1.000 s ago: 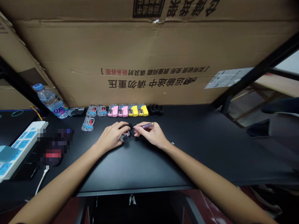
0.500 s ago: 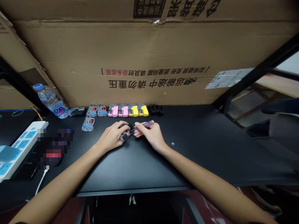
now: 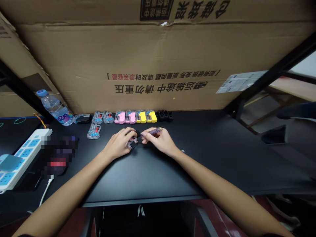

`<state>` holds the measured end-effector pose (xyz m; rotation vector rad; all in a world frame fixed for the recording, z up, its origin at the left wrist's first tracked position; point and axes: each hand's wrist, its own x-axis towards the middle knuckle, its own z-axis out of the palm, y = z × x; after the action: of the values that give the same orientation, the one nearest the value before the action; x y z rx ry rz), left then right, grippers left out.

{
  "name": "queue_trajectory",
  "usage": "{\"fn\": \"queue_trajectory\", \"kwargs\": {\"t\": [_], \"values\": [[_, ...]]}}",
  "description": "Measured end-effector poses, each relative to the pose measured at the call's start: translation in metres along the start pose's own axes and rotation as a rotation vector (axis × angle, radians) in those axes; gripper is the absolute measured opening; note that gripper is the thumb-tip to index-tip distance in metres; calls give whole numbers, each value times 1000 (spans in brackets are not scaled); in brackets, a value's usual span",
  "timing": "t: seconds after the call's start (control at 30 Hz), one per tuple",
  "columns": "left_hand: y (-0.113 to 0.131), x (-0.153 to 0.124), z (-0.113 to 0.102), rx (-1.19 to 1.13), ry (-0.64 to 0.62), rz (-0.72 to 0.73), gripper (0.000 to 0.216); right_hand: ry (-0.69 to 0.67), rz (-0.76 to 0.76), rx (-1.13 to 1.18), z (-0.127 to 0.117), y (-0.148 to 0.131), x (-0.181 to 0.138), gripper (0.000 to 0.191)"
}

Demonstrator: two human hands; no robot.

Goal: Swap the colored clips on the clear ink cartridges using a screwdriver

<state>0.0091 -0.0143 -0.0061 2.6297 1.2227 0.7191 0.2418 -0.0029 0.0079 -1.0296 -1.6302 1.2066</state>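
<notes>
My left hand (image 3: 118, 143) is closed around a small device (image 3: 132, 144) with a clear shell and a dark square end, holding it against the black table (image 3: 138, 177). In my right hand (image 3: 161, 142) a screwdriver (image 3: 156, 131) with a purplish see-through handle is pinched between thumb and fingers. Its thin shaft points left to the device; my fingers hide the exact contact. Behind the hands stands a row of similar small devices: clear ones (image 3: 97, 117), pink ones (image 3: 119, 117) and yellow ones (image 3: 141, 117). Black parts (image 3: 165, 116) lie at the row's right end.
One more clear device (image 3: 93, 131) lies in front of the row. To the left are a water bottle (image 3: 58, 108), a white power strip (image 3: 29, 148) and a pixelated dark object (image 3: 59, 154) with a cable. A cardboard sheet (image 3: 158, 49) closes off the back.
The right hand and screwdriver have shifted very slightly left and the handle has turned a little. The left hand still holds the device in place. The view has moved slightly.
</notes>
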Motion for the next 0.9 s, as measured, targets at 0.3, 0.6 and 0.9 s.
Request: {"fn": "queue_trajectory", "kwargs": {"t": [0.3, 0.6, 0.9], "values": [[-1, 1, 0, -55, 27, -13, 19, 69, 50, 86, 8, 0, -2, 49], [0, 1, -5, -111, -5, -8, 30, 153, 53, 46, -4, 8, 3, 52], [-7, 5, -19, -302, 314, -144, 13, 52, -70, -235, -3, -2, -1, 34]]}}
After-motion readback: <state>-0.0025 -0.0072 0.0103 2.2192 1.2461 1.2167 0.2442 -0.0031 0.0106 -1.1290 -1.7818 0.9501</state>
